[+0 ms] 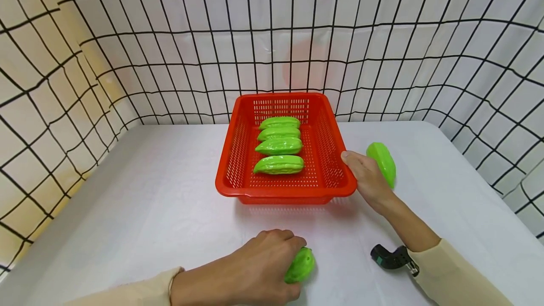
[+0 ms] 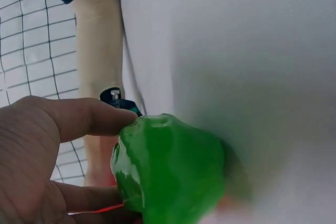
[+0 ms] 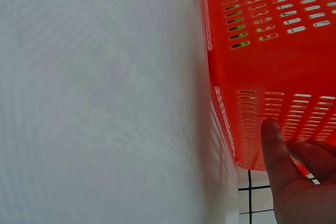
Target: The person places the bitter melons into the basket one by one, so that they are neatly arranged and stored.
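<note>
In the head view a red plastic basket (image 1: 315, 169) stands on the table, holding several green bitter melons (image 1: 279, 146) side by side. My left hand (image 1: 265, 263), in front of the basket, grips another bitter melon (image 1: 302, 264). The left wrist view shows the thumb and fingers at one end of that bitter melon (image 2: 173, 166), low over or on the table; I cannot tell which. With my right hand (image 1: 369, 176) I hold the basket's right rim near its front corner. In the right wrist view, fingers of the right hand (image 3: 294, 182) lie against the basket's slotted outer wall (image 3: 273, 72).
One more green bitter melon (image 1: 384, 163) lies on the table right of the basket, just beyond my right hand. White sheeting with a black grid (image 1: 272, 27) surrounds the white table (image 1: 161, 192) at the back and sides. A black wrist device (image 1: 391, 256) hangs at my right sleeve.
</note>
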Demonstrator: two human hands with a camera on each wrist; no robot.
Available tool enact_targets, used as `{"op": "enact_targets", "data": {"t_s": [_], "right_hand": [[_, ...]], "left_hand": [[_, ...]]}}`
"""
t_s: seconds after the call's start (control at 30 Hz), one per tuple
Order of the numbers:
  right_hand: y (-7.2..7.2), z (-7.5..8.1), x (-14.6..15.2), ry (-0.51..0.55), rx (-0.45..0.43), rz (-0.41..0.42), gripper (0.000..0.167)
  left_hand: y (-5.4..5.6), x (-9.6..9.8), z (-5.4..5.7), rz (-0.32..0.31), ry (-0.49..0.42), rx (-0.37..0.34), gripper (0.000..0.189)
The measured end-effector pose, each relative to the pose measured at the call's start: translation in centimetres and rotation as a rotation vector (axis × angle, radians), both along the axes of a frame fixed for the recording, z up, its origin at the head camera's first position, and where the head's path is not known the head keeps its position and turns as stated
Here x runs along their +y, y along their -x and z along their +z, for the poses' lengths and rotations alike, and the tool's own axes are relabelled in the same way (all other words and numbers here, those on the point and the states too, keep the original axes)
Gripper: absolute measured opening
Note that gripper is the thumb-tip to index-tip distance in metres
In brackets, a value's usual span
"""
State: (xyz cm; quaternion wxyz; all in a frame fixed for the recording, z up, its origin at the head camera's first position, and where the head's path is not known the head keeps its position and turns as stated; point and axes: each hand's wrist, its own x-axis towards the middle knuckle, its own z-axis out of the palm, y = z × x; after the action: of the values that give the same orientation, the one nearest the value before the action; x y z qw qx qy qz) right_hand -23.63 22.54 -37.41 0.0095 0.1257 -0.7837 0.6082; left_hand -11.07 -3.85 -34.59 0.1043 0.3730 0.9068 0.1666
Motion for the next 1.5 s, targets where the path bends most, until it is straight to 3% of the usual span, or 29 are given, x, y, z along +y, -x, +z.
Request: {"op": "enact_targets", "data": {"t_s": [0.27, 0.47, 0.63, 0.93, 1.1, 1.5], "right_hand": [[0.1, 0.0, 0.0, -0.013, 0.007, -0.002, 0.051], [0.1, 0.0, 0.2, -0.04, 0.002, -0.004, 0.052], [0.2, -0.1, 0.3, -0.038, 0.003, -0.014, 0.053], [0.2, -0.1, 0.3, -0.019, 0.001, 0.004, 0.053], [0.2, -0.2, 0.3, -0.034, 0.0, 0.0, 0.053], [0.1, -0.2, 0.2, -0.048, -0.003, -0.009, 0.054]], "left_hand": [[-0.2, 0.1, 2.1, -0.055, -0.022, 0.069, 0.031], [-0.1, 0.1, 4.9, -0.084, -0.062, 0.086, 0.034], [0.5, 0.0, 7.6, -0.054, -0.101, 0.073, 0.045], [1.2, -0.5, 11.2, 0.02, -0.142, 0.189, 0.051], [2.7, -0.5, 11.9, 0.063, -0.152, 0.193, 0.051], [7.3, -0.2, 11.9, 0.097, -0.196, 0.153, 0.041]]}}
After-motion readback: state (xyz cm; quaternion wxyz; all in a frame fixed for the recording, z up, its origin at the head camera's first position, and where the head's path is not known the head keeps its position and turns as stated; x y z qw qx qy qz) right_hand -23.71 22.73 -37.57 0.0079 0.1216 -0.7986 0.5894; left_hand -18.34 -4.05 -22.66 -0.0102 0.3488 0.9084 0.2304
